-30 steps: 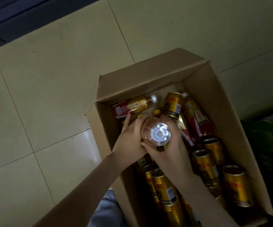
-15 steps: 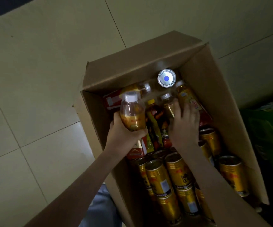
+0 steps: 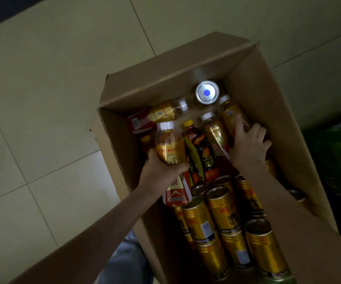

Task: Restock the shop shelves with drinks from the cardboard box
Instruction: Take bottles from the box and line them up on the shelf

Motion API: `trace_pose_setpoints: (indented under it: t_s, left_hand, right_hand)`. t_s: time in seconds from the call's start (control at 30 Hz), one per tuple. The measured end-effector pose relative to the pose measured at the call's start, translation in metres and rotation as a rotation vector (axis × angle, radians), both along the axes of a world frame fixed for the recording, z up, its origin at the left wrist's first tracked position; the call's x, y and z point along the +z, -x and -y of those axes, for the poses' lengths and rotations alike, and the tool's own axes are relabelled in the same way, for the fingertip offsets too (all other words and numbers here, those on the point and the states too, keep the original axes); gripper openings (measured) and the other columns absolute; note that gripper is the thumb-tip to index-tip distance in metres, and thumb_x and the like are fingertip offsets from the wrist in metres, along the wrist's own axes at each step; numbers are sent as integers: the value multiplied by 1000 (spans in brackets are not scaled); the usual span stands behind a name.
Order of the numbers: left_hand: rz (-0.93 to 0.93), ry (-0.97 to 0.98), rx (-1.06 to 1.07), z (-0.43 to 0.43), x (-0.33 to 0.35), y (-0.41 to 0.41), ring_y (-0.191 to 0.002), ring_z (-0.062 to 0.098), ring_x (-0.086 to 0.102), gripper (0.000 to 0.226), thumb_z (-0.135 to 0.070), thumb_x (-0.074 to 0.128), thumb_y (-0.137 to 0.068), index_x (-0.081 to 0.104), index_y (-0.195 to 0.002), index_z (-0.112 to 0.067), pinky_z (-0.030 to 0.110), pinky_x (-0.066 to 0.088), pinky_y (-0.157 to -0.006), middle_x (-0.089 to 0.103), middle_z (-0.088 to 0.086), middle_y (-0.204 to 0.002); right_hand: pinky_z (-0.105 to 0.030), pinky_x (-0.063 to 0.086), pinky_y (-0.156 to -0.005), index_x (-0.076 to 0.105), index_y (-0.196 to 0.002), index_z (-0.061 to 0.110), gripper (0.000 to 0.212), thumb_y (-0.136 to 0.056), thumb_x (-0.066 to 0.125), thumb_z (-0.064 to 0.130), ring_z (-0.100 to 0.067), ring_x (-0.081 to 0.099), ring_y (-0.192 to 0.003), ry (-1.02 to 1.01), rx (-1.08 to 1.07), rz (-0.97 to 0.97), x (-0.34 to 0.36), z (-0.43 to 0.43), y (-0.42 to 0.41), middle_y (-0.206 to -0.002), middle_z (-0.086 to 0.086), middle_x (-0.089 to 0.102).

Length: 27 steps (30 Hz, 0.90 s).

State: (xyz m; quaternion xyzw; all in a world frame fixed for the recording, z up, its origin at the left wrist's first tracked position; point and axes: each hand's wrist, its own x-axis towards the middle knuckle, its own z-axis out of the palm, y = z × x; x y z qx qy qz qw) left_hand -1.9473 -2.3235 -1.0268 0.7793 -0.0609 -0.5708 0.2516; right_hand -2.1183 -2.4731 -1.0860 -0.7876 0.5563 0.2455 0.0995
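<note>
- Cardboard box [image 3: 165, 85]: top open, flaps turned out. Entry is from above; four walls close the sides.
- Near half: gold cans [image 3: 223, 208] stand upright, rim against rim. The gaps look too tight for fingers.
- Far half: bottles [image 3: 202, 152] lie side by side, caps toward the far wall, closely packed.
- Left wall side: left hand [image 3: 161, 171] grips a white-capped bottle [image 3: 169, 144] raised above the layer, filling that lane.
- Right wall side: right hand [image 3: 249, 144] curls over the end bottle [image 3: 230, 111]; its forearm crosses above the cans.
- Far right corner: silver lid [image 3: 207, 92], a small dim gap to its left.
- Outside: tiled floor [image 3: 42, 99] lies open on the left; a green object [image 3: 333, 160] sits close on the right.
</note>
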Motion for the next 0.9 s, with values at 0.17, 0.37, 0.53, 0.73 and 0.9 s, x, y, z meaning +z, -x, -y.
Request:
trace_pose_setpoints:
  t_s: [0.17,0.37,0.53,0.73,0.9]
  left_hand:
    - [-42,27,3,9,22,10,-86,17,69,69,-27,83,-69,38,-122,-24,35,57,-75,65,0,-106]
    - [-35,22,-2,16,19,14,-82,15,70,66,-24,83,-70,37,-118,-26,30,56,-67,65,-1,-102]
    - [-7,28,-17,15,9,19,-82,16,70,65,-23,83,-70,37,-116,-26,33,57,-71,65,0,-102]
    - [-32,41,-5,11,16,20,-84,15,69,65,-24,83,-69,38,-116,-27,33,57,-72,65,-1,-103]
    - [-53,64,25,9,31,19,-85,15,70,65,-25,83,-69,38,-114,-29,34,57,-73,65,-1,-104]
  right_hand:
    - [-49,35,-101,-3,-150,22,100,-82,62,56,-36,27,-132,-65,66,-37,4,2,11,-146,-24,21]
    - [-46,24,-112,-25,-142,31,113,-79,67,50,-40,16,-141,-37,267,-23,-4,1,26,-153,-31,4]
    - [-44,21,-112,-11,-149,41,112,-74,72,50,-39,12,-140,-139,374,-75,-7,18,33,-152,-29,-3]
    - [-49,24,-108,8,-150,39,92,-82,68,38,-37,14,-136,-140,361,-21,5,16,33,-152,-26,0]
    - [-53,37,-101,26,-148,31,80,-81,69,32,-34,17,-126,-163,162,209,33,2,24,-146,-20,15]
